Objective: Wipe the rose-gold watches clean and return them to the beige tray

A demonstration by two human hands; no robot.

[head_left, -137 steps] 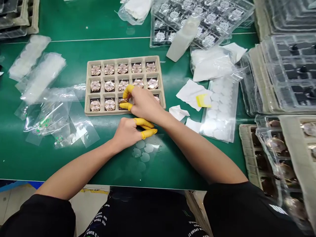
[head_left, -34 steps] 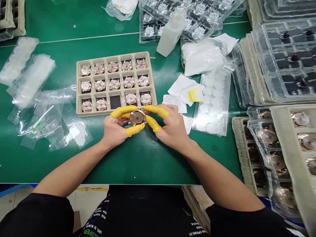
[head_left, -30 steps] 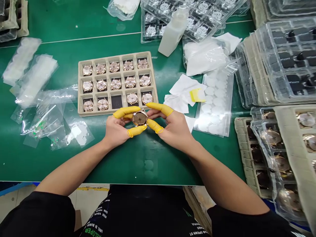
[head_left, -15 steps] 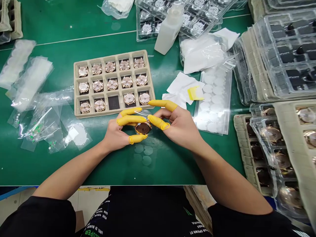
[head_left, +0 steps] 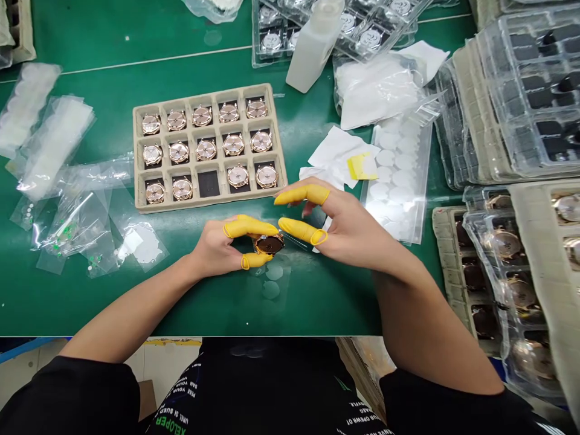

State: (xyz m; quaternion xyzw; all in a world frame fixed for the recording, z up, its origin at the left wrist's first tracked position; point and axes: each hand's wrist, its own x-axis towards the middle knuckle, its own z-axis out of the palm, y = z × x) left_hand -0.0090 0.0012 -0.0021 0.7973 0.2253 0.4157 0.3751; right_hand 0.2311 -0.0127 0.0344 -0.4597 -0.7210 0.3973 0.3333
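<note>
Being held in a pulp tray (head_left: 208, 204), fourteen watches (head_left: 206, 149) leave one cell bare; another watch (head_left: 269, 244) is pinched by the left hand (head_left: 217, 244), the right hand (head_left: 348, 226) now released from it and spread.

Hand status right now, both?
Left hand: closed, holding a rose-gold watch.
Right hand: open, holding nothing.

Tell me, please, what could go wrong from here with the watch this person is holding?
The watch is pinched only between the thumb and a finger of the left hand, while the right hand is off it, so it might slip and drop onto the green mat. The loose clear film discs just below it might also stick to it or get marked if it lands there.
</note>
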